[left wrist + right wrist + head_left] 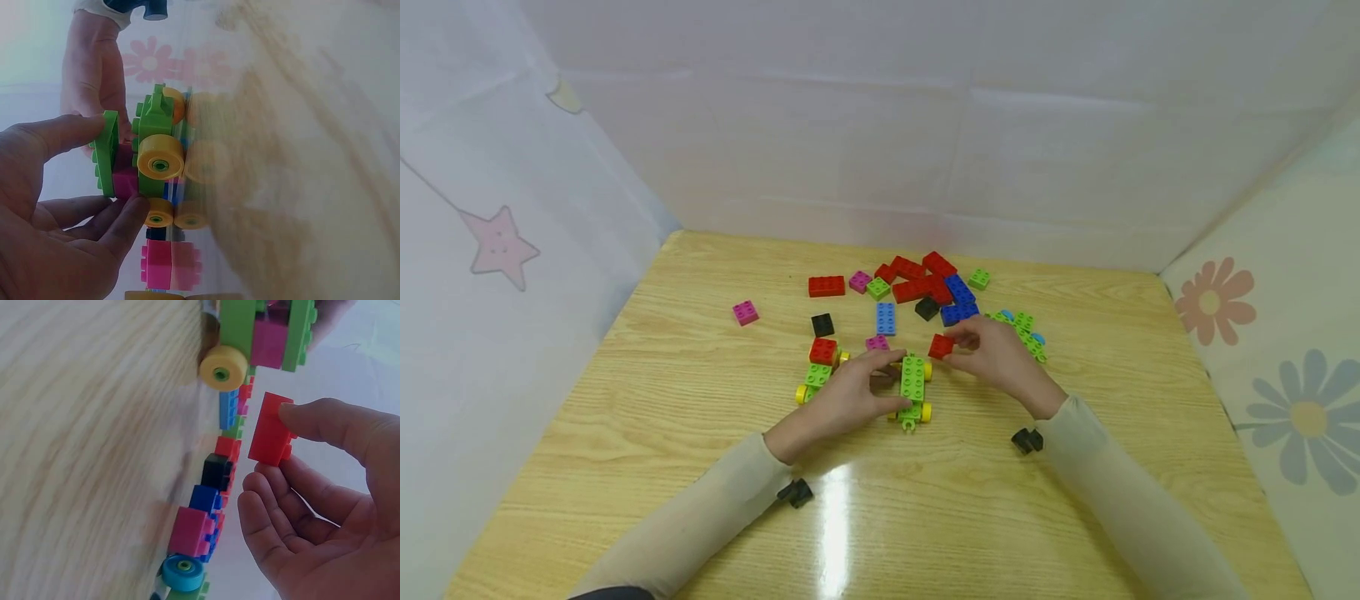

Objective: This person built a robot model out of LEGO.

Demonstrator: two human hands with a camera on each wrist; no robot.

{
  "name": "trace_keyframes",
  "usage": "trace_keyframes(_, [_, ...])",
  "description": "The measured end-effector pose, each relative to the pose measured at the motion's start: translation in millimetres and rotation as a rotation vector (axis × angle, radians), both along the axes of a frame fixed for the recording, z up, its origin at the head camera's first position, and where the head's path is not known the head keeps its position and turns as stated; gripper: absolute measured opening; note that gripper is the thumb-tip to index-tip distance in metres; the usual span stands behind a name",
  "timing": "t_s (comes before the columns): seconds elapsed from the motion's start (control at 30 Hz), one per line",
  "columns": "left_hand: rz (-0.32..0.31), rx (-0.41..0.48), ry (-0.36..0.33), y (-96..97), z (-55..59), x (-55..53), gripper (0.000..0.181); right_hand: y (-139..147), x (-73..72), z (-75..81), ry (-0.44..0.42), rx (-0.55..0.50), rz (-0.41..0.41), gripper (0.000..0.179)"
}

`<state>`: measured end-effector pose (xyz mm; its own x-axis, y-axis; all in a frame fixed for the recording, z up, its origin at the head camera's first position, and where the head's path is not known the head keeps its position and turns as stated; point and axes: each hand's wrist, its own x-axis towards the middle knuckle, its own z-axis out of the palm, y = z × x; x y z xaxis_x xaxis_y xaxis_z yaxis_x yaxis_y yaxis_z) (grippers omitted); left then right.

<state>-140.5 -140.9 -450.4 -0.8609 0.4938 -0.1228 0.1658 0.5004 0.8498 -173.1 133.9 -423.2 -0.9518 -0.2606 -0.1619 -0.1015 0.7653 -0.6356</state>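
Note:
My left hand point(848, 398) grips the long green top brick point(913, 377) of a toy car between thumb and fingers. Yellow wheels point(160, 156) carry the car on the table, and a magenta brick point(126, 172) sits between its green base and that top piece. Just to the right of the car, my right hand point(994, 354) pinches a small red brick point(270, 428) between thumb and fingertips, raised off the tabletop. Left of the left hand stands another green car point(817, 375) with a red brick point(823, 350) on top, partly hidden by the hand.
Behind the hands lie loose red bricks point(912, 289), blue bricks point(959, 289), a light blue brick point(886, 318) and black bricks point(822, 324). A magenta brick point(746, 312) lies apart at left. Beyond the right hand is a green piece with blue wheels point(1037, 338). Cloth walls point(880, 167) border the table.

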Motion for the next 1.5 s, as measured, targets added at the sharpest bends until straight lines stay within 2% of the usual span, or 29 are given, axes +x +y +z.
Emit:
trace_keyframes(0.33, [0.000, 0.022, -0.007, -2.4, -0.3, 0.0, 0.078, -8.3, 6.9, 13.1, -0.003, -0.023, 0.017, 0.041])
trace_keyframes(0.63, [0.001, 0.044, -0.008, -4.0, -1.2, -1.0, 0.076, -13.7, 11.3, 17.3, -0.016, -0.074, 0.023, 0.040])
trace_keyframes(1.03, [0.024, 0.145, 0.073, -4.4, -0.5, -1.7, 0.053, -25.5, 18.7, 14.9, -0.001, -0.128, 0.087, 0.040])
trace_keyframes(1.5, [0.052, 0.176, 0.103, 1.3, 0.6, -5.3, 0.046, -28.4, 20.6, 14.7, 0.024, -0.111, 0.126, 0.038])
